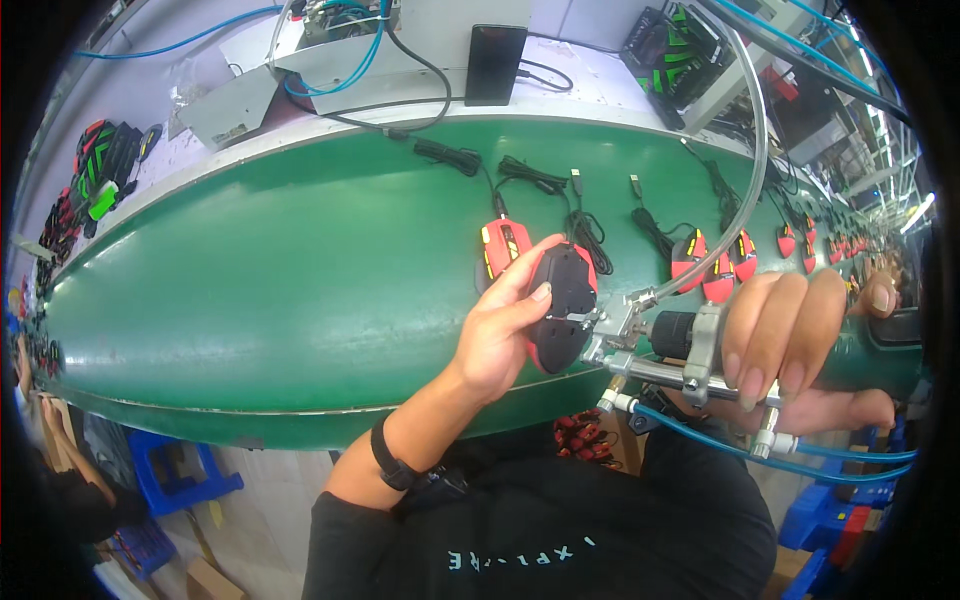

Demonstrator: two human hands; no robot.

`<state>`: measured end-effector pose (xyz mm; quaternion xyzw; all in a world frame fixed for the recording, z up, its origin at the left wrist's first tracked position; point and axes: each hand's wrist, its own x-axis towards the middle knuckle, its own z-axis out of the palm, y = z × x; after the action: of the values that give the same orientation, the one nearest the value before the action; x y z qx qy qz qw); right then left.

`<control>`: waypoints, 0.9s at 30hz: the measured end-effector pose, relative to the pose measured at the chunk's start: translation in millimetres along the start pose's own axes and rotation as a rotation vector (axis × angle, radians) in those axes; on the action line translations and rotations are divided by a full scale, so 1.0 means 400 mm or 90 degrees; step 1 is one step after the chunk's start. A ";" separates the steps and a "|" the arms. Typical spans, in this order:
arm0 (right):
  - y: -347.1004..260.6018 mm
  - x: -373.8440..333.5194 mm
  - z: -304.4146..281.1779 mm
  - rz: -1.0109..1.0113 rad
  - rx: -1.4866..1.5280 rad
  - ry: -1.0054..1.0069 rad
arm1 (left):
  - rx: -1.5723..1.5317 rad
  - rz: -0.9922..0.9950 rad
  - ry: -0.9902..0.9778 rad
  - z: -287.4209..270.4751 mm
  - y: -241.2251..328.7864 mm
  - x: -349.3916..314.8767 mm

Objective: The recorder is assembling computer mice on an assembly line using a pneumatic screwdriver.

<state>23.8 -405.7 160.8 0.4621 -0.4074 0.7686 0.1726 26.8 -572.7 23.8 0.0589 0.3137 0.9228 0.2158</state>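
My left hand [492,340] grips a red and black computer mouse [570,275], its black underside turned up and the thumb resting on it. My right hand [785,335] is wrapped round a metal dispensing gun [625,322] with a black knob, fed by a clear tube and blue hoses. The gun's tip meets the middle of the mouse's underside; whether they touch I cannot tell. Just beyond my left fingers, a second red mouse [503,243] lies on the green conveyor belt [260,290], its cable bundled.
Several red mice [719,277] with coiled black cables lie along the belt to the right. A dark upright panel [496,65] stands on the white ledge [590,75] behind. Blue hoses [800,465] hang near my right hand. At lower left are a blue stool [180,480] and another person's arm [75,450].
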 end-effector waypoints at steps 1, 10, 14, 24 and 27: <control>0.003 -0.002 -0.002 0.001 0.001 -0.001 | -0.001 0.001 0.001 -0.002 -0.003 0.002; 0.044 -0.001 -0.005 0.020 -0.020 -0.082 | -0.034 0.004 0.062 -0.008 -0.010 0.004; -0.071 0.002 -0.015 0.062 -0.033 0.042 | -0.042 0.051 0.086 -0.019 0.000 0.027; -0.038 0.004 0.001 0.108 -0.069 -0.093 | -0.027 0.079 0.132 -0.034 0.010 0.022; -0.026 0.001 0.005 0.098 -0.062 -0.082 | -0.049 0.093 0.106 -0.033 0.011 0.022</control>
<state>31.3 -401.2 166.6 0.4687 -0.4888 0.7277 0.1089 14.1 -579.3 15.9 -0.0039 0.2901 0.9490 0.1232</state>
